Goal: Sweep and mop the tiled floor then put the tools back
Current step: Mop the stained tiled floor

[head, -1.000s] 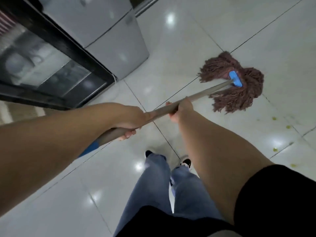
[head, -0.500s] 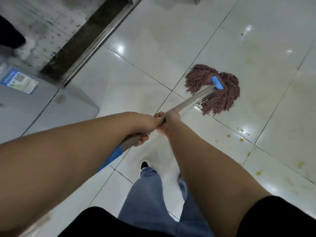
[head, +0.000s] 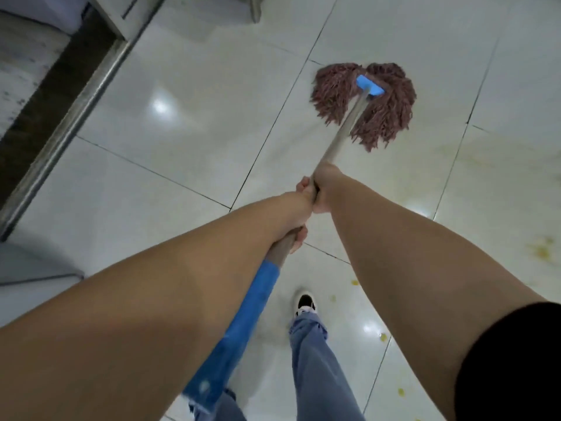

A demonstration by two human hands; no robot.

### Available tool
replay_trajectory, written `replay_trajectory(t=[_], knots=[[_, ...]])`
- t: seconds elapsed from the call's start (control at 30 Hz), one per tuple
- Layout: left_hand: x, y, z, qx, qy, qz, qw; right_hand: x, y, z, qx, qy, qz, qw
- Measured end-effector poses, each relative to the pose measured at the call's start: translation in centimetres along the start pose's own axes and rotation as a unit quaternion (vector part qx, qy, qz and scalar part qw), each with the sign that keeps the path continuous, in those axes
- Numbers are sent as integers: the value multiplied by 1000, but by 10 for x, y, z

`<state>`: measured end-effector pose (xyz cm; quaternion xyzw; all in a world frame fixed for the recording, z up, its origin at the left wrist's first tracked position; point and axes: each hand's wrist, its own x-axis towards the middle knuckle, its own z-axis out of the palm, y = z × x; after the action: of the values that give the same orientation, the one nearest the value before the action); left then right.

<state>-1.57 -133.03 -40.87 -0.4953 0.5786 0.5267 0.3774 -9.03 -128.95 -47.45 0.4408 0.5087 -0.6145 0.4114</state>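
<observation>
A glossy white tiled floor (head: 188, 123), crossed by dark grout lines, is seen from above. A reddish string mop head (head: 337, 95) is spread flat on it, and yellow stains (head: 543, 249) are scattered to the right of the mop head and nearer the camera.

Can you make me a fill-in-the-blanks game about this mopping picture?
1. Both hands grip the handle of the ____.
2. On that handle, the right hand sits closer to the mop head than the ____ hand.
3. The clip joining the handle to the mop head is coloured ____.
4. The spots on the tiled floor are coloured ____.

Missing words: mop; left; blue; yellow
</observation>
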Motion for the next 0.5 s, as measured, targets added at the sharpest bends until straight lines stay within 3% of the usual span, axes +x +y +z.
replay_trajectory(t=[0.13,0.27,0.37,0.5], knots=[[23,47,33,-18,-31,-17,999,39,-49,-20,-22,0,-37,999],[45,54,19,-6,-39,28,999,53,-57,-9,-24,-2,-46,999],[55,22,-9,11,-25,47,999,49,-27,9,-26,-2,-33,999],[50,-75,-56,29,-23,27,999,30,74,28,-48,-43,-13,998]])
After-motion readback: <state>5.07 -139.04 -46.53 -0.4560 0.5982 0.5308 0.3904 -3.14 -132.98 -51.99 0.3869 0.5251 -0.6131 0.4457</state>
